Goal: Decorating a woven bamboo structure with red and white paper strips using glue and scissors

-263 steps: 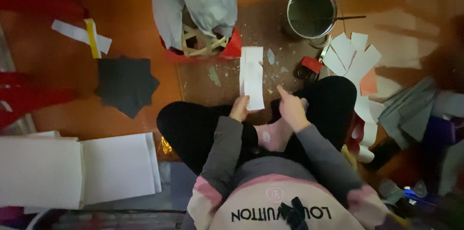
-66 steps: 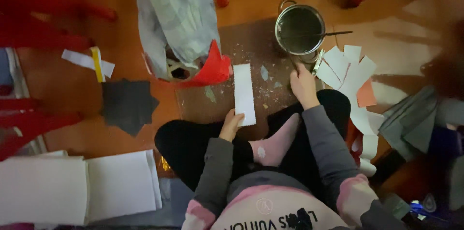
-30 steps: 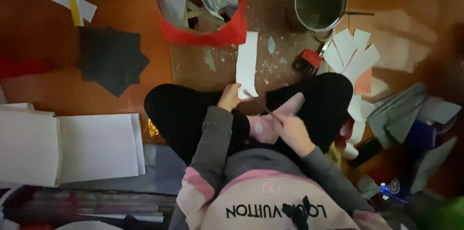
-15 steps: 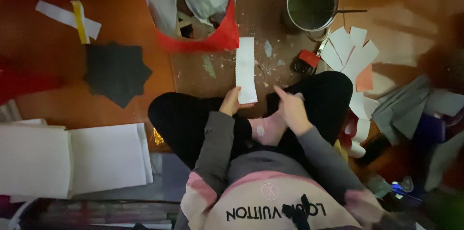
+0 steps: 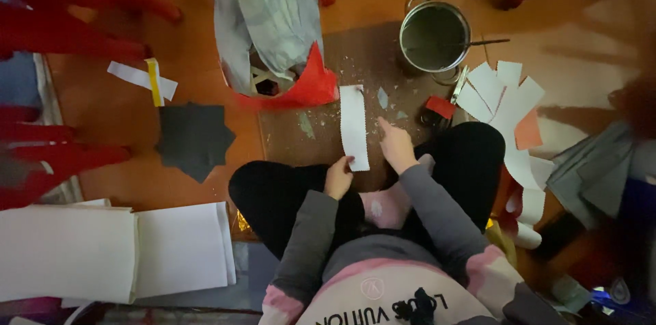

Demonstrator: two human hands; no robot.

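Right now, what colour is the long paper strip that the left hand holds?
White, seen best in the head view: the long paper strip held by the left hand.

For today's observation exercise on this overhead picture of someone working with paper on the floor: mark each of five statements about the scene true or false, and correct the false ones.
1. The left hand holds the near end of the white paper strip. True.
2. The right hand grips a pair of scissors. False: it rests on the brown mat just right of the strip, with no tool visible in it.
3. The metal pot stands at the far right corner of the mat. True.
4. The dark star-shaped paper lies on top of the strip. False: it lies apart, on the orange floor to the left.
5. A fan of white paper pieces lies near the pot. True.
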